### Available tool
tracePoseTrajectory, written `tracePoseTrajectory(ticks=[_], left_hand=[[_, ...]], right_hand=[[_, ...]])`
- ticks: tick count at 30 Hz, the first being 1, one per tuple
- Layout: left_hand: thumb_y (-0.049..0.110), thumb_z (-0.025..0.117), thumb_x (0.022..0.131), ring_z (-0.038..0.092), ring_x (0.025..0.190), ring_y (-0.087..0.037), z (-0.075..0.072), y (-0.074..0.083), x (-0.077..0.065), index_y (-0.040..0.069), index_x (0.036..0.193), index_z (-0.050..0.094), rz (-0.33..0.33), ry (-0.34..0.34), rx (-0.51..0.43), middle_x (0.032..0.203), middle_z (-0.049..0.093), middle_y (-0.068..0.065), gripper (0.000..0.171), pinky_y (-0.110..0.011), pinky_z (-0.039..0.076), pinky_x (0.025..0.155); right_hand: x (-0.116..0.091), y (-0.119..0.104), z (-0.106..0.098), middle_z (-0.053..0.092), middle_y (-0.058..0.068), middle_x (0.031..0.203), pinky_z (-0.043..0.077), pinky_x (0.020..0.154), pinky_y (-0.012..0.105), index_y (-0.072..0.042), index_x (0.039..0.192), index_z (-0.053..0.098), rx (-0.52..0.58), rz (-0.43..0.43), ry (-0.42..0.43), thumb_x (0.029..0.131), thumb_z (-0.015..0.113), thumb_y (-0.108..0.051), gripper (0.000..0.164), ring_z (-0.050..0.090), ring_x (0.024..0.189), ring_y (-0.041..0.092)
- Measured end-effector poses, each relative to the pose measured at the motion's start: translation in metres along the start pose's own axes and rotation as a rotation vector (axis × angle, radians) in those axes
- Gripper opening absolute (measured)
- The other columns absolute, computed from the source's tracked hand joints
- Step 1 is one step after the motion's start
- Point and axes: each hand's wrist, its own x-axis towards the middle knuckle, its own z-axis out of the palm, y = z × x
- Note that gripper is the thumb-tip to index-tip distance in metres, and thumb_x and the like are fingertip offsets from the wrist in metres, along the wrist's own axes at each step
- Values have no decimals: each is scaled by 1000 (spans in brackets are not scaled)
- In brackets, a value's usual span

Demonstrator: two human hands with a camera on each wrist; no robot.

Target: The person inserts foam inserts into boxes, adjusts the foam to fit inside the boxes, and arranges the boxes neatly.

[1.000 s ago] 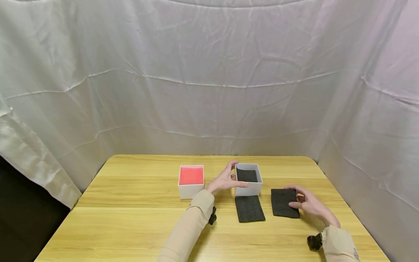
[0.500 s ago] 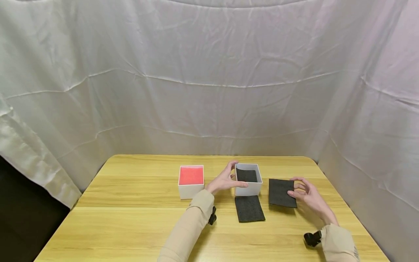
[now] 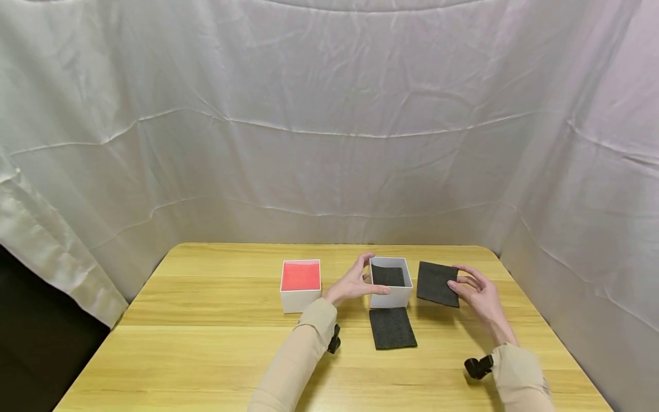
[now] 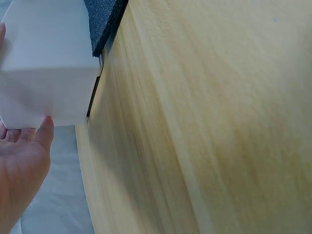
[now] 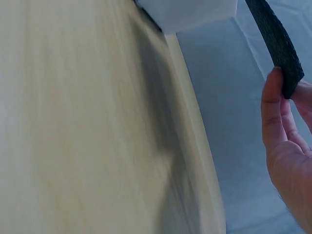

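In the head view, my right hand (image 3: 479,294) pinches the right edge of a thin black foam-like square (image 3: 437,283), raised above the table just right of a white open box (image 3: 399,297). The right wrist view catches that square (image 5: 275,46) edge-on between thumb and fingers. My left hand (image 3: 356,284) holds the white box by its left side, thumb along the front and fingers toward the back corner. Inside this box stands a black sheet (image 3: 388,276). A second black square (image 3: 393,328) lies flat against the box's front foot.
Left of the left hand stands another white box (image 3: 301,301), with a red sheet (image 3: 301,277) filling its top. Everything rests on a wooden table (image 3: 195,343). Pale curtains (image 3: 329,143) hang behind and at the sides.
My right hand has lifted the black square off the table and carried it up and leftward, near the white box. The left hand and both boxes have stayed put.
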Motion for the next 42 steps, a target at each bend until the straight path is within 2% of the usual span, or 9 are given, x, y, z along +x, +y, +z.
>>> tracePoseTrajectory(ticks=[12,15,19,21,28,38,42], left_hand=[[25,82,84,36,148,-42,-1,0,0,23,158,20,-1,-2,9,167,19,-15,97,-48,36,121],[25,82,84,36,148,-41,0,0,0,24,158,20,-5,0,1,167,19,-14,96,-48,36,121],[25,82,84,35,148,-41,0,1,0,24,158,20,2,-1,0,167,19,-14,96,-47,36,121],[25,82,85,35,148,-42,0,1,0,23,159,20,3,-1,2,167,18,-15,97,-47,36,121],[25,82,84,36,147,-42,0,1,1,23,159,19,6,-4,7,167,18,-15,98,-47,37,121],[24,83,83,37,147,-41,-1,-1,2,22,159,20,4,-7,3,167,20,-14,98,-47,37,121],[24,83,83,37,147,-41,-1,-1,3,20,158,20,5,-3,-4,166,21,-15,98,-47,37,120]], right_hand=[[24,-16,34,67,-16,90,56,74,13,-15,135,60,27,-39,52,92,73,-9,45,70,80,-4],[28,-17,42,68,-15,89,56,73,13,-19,130,63,44,-50,51,92,73,-7,41,70,80,-4],[33,-16,51,68,-14,86,57,72,13,-31,120,66,77,-68,43,91,72,-4,40,71,77,-3],[36,-15,55,68,-14,85,57,71,13,-32,118,66,88,-74,40,91,72,-2,41,71,77,-3],[41,-14,63,69,-13,84,58,72,14,-22,125,66,74,-81,38,90,73,-2,41,71,75,-1],[44,-18,78,66,-14,83,56,71,14,-18,127,65,10,-89,26,89,75,-4,42,69,73,0],[46,-18,83,66,-13,85,55,69,14,-11,130,63,-30,-97,25,89,76,-5,43,67,72,-1]])
